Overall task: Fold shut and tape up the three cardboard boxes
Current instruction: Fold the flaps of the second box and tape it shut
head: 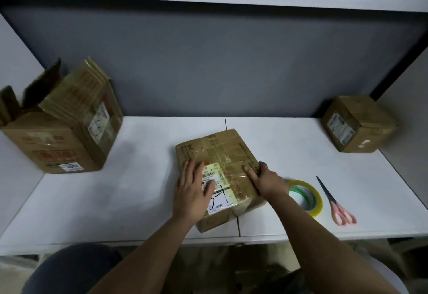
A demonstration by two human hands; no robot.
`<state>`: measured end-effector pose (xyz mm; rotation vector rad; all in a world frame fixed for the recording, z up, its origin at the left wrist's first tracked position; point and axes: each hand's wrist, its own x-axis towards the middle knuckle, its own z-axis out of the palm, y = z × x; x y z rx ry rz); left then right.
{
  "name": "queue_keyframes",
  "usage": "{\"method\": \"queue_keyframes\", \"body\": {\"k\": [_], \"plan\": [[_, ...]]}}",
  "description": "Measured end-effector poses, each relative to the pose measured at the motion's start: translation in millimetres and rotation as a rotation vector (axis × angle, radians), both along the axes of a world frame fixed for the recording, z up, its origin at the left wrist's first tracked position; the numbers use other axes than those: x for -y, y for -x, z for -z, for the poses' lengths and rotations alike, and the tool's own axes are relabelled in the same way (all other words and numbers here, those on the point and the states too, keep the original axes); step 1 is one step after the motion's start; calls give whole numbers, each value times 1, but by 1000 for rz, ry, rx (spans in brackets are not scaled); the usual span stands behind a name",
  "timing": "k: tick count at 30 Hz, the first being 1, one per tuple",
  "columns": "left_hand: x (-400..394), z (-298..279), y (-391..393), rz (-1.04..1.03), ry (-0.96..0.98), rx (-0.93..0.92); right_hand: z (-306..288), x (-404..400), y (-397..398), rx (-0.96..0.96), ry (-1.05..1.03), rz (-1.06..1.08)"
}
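At the far left of the white table (pixel 129 196) stood the big box (pixel 62 127), its top flaps open and standing up, a label on its right side. It was well apart from your hands.

In the middle, near the front edge, lay the flat box (pixel 220 154), its flaps folded down and shiny tape across its top. Your left hand (pixel 193 191) lay palm down on the near left part of its lid, fingers stretched out and a little spread, pressing flat over the white shipping label (pixel 215 187) and gripping nothing. The forearm ran up from the lower left, straight in line with the hand.

Your right hand (pixel 266 180) sat at the box's right edge, the thumb on top of the lid and the other fingers curled down over the side, so the hand clasped that edge. Its forearm came in from the lower right.

Just beside that wrist lay the roll of tape (pixel 308 198), flat on the table. Near it to the right lay the pink-handled scissors (pixel 335 203), blades shut, pointing away from you.

At the far right, against the wall, stood the small box (pixel 357 124), closed.
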<state>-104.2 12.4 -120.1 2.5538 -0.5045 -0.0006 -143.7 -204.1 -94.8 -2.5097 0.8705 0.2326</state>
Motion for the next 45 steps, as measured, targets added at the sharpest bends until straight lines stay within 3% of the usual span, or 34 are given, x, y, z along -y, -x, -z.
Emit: {"method": "queue_keyframes", "body": {"k": [2,4,6,11,17,22,26,29,32,35,41,45], "plan": [[3,0,7,-182,209,-85,3,6,5,32,-84,20],[11,-2,11,-405,590,-341,6,10,10,124,-270,89],[16,0,11,-475,903,-626,8,9,14,263,-467,145],[11,-1,1,-331,1082,-844,16,12,33,367,-832,171],[6,7,31,-417,1212,-834,5,4,33,336,-752,196],[-3,19,48,-383,1103,-817,1,-9,40,353,-686,174],[-9,8,36,-300,976,-744,1,-11,59,393,-916,129],[-7,-5,31,-268,790,-588,4,-17,67,485,-965,157],[4,-10,47,-303,482,-291,8,-27,69,591,-761,139],[4,-5,62,-206,299,-154,12,-29,71,626,-441,15],[-15,-9,48,-30,185,-312,12,-21,78,379,-358,-87],[-9,-16,53,-264,577,-608,11,-28,80,420,-444,37]]}}
